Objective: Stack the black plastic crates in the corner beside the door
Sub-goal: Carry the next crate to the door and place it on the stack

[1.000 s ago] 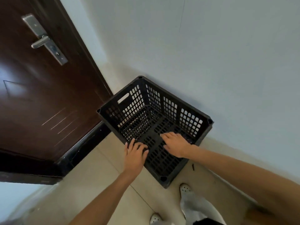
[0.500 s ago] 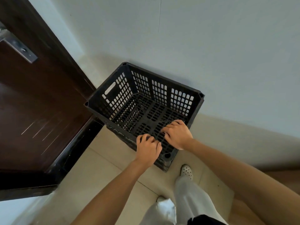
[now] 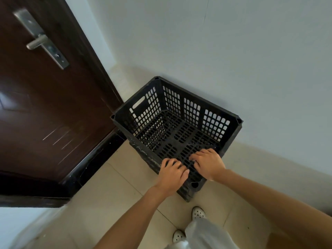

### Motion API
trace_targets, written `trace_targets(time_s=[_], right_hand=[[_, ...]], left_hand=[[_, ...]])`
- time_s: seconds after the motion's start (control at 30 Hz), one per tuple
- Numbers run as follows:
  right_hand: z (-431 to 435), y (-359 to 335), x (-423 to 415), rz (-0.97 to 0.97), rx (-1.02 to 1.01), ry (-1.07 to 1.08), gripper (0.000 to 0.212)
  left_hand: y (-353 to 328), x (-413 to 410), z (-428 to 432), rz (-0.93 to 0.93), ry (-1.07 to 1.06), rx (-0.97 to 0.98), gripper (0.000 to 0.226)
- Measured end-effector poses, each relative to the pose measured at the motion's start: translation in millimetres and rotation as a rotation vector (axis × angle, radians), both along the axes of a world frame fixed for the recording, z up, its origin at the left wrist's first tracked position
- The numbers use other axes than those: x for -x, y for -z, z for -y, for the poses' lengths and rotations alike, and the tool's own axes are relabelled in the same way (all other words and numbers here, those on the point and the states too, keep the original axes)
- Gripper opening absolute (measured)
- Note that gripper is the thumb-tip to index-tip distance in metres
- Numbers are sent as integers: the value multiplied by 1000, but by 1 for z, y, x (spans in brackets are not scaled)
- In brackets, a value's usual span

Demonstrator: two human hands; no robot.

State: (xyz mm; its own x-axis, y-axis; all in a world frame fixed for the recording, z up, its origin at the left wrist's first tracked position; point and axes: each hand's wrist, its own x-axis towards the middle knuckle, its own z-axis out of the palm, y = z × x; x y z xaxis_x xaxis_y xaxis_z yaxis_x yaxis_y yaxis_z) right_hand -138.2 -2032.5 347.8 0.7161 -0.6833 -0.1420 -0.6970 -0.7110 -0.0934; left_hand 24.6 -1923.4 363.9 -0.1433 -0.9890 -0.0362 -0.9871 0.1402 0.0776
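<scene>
A black plastic crate (image 3: 181, 112) with perforated walls stands in the corner between the dark door (image 3: 45, 105) and the pale wall, its open top facing me. It seems to sit on another black crate, whose side shows just below its near rim. My left hand (image 3: 172, 174) curls over the near rim. My right hand (image 3: 208, 163) grips the same rim beside it, fingers hooked inside the crate.
The brown door with a metal lever handle (image 3: 38, 42) fills the left side, with a black threshold (image 3: 93, 159) at its foot. Beige floor tiles (image 3: 111, 203) lie in front. My white shoes (image 3: 197, 212) stand close to the crate's near corner.
My view has tilted back, so the crate sits lower in the frame and the door handle shows again. Both hands stay on the near rim, now closer together.
</scene>
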Motion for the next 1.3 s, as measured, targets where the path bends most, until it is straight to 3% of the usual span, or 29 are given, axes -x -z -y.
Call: trace_targets(time_s=[0.17,0.27,0.33,0.6,0.83,1.13,1.3], right_hand=[[10,-3,-9,-115,-212,55,35],[26,-14,-27,-85,-403,110,39],[34,-21,-44,-50,-426,96,39],[45,-41,-163,148,-331,-9,52],[86,-56,-278,200,-168,100,73],[163,-40,-370,27,-36,252,86],[194,-23,-389,-160,-3,156,84]], left_hand=[[-2,-41,14,-42,39,-99,50],[-5,-79,23,-59,-113,-32,45],[-9,-103,28,-87,-244,24,42],[-22,-226,63,-70,-436,70,51],[-23,-303,128,-58,-355,-51,75],[1,-348,207,-125,-208,-210,86],[18,-348,211,-429,-202,-96,80]])
